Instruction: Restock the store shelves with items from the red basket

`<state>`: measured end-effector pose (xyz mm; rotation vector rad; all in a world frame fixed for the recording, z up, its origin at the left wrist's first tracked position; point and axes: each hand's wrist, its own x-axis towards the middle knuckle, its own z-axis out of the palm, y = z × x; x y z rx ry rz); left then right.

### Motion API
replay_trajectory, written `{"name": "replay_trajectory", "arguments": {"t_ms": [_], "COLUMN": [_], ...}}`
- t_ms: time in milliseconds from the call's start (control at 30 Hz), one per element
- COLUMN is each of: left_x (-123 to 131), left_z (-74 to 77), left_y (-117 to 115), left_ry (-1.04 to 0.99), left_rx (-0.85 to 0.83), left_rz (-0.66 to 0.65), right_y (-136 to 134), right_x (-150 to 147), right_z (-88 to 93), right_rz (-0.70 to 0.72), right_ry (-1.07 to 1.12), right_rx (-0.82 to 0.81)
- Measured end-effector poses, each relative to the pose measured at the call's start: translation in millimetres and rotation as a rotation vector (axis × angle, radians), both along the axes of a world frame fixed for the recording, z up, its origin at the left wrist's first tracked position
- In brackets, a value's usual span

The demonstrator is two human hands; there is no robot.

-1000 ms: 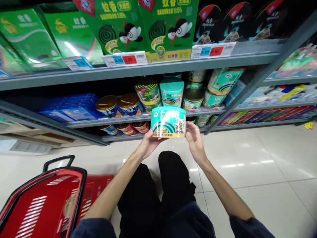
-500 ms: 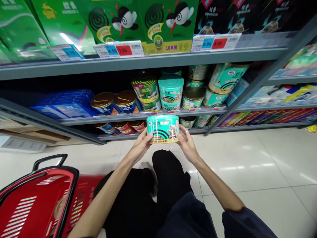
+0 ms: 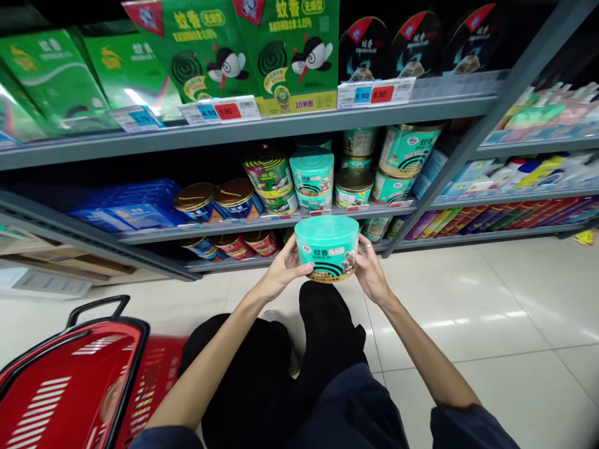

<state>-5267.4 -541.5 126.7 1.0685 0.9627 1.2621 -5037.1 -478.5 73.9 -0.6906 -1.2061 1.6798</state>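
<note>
A turquoise tub of mosquito coils (image 3: 326, 248) with a gold band at its base is held in front of the shelves, above my knees. My left hand (image 3: 284, 269) grips its left side, thumb across the front label. On the opposite side my right hand (image 3: 370, 268), with a ring on one finger, is closed round the edge. The tub's top lid shows, tilted toward me. Behind it, similar turquoise tubs (image 3: 312, 176) stand stacked on the middle shelf.
At the lower left stands a red shopping basket (image 3: 42, 386) with a black handle. Gold-lidded blue tins (image 3: 238, 198) and blue boxes (image 3: 135, 206) share the middle shelf. Green boxes (image 3: 290, 68) line the shelf above. A grey upright post (image 3: 461, 149) divides the shelving.
Both hands have moved the tub slightly right and nearer to me. It has tipped, so its turquoise lid now shows more. The view has shifted a little.
</note>
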Motion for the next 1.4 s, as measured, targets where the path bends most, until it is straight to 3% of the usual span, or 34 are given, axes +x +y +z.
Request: {"name": "replay_trajectory", "arguments": {"t_ms": [100,200,433,533,833,967,1067,1200,1300,1400], "left_x": [1.5,2.2,-6.7,-10.0,-15.2,-16.4,-20.2,-34.6,-48.7,-56.8], "left_z": [-1.9,-13.0,-76.9,-93.7,-103.5,-113.8,-120.5,-125.9,-129.8,-141.2], "left_y": [-0.8,-5.7,-29.8,-37.0,-41.8,-42.9,-30.5,8.1,43.8,76.5], "left_ry": [0.071,0.116,0.209,0.24,0.278,0.22,0.225,0.316,0.376,0.33], "left_rx": [0.013,-0.051,-0.268,-0.35,-0.404,-0.412,-0.442,-0.41,-0.384,-0.523], "left_rz": [-0.009,-0.02,-0.089,-0.09,-0.068,-0.058,-0.029,-0.035,-0.054,0.021], "right_y": [0.0,-4.3,-38.7,-53.3,-58.2,-62.0,-61.0,-41.4,-9.5,33.7], "right_x": [4.7,8.0,11.7,11.1,8.3,8.1,4.2,-12.2,-33.2,-55.4], "right_z": [-5.9,-16.3,-68.1,-89.8,-105.5,-123.3,-137.7,-151.3,-161.5,-175.9], "right_rz": [-0.027,-0.02,0.111,0.122,0.091,0.012,0.007,-0.063,-0.114,-0.137], "right_ry": [-0.039,-0.11,-0.313,-0.314,-0.305,-0.424,-0.412,-0.321,-0.273,-0.26], "right_rx": [0.038,0.031,-0.171,-0.217,-0.22,-0.246,-0.241,-0.24,-0.21,-0.13]}}
